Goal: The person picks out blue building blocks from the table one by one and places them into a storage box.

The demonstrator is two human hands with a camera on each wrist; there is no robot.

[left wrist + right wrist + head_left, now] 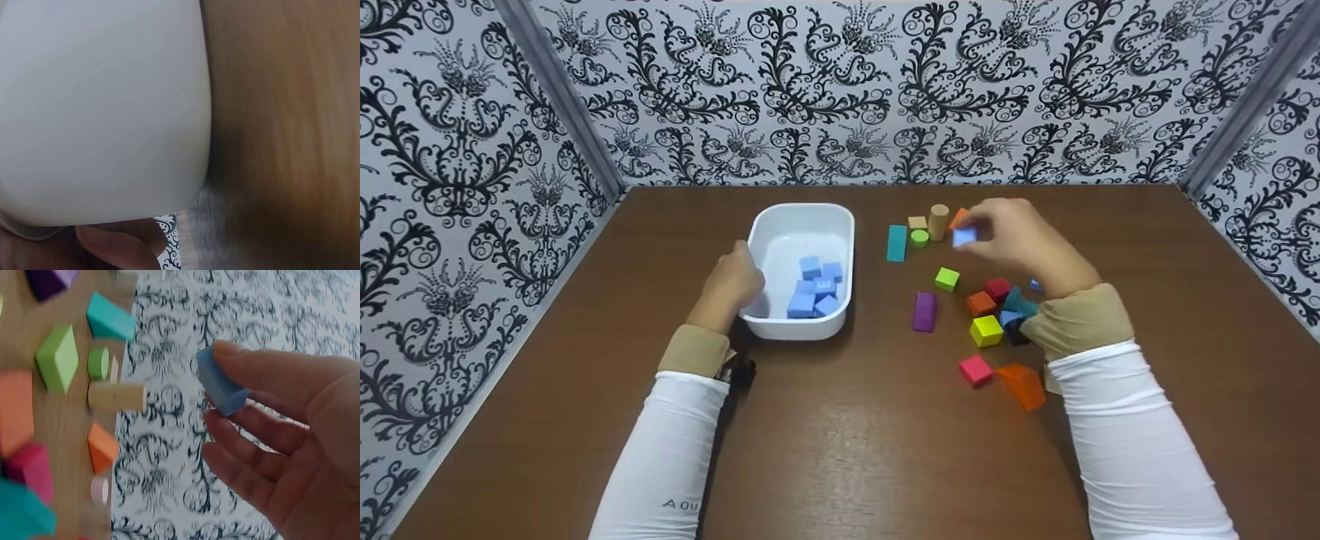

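Note:
A white tub (840, 225) stands left of centre in the head view, with several light blue blocks (801, 304) in its near part. At its left rim, my left hand (733, 279) grips the tub; the left wrist view shows the tub's outer wall (107, 112) and part of that hand (118, 244). Over the far right of the table, my right hand (1020, 240) pinches a light blue block (964, 237) between thumb and fingers. In the right wrist view that block (216, 379) is held clear of the tabletop, the thumb on its upper side.
Under and beside the right hand lie a wooden cylinder (938, 223), a teal block (896, 244), a green cube (947, 280), a purple block (925, 312), a yellow cube (986, 331), a red cube (976, 371) and an orange block (1024, 386). Patterned walls (855, 97) border the table.

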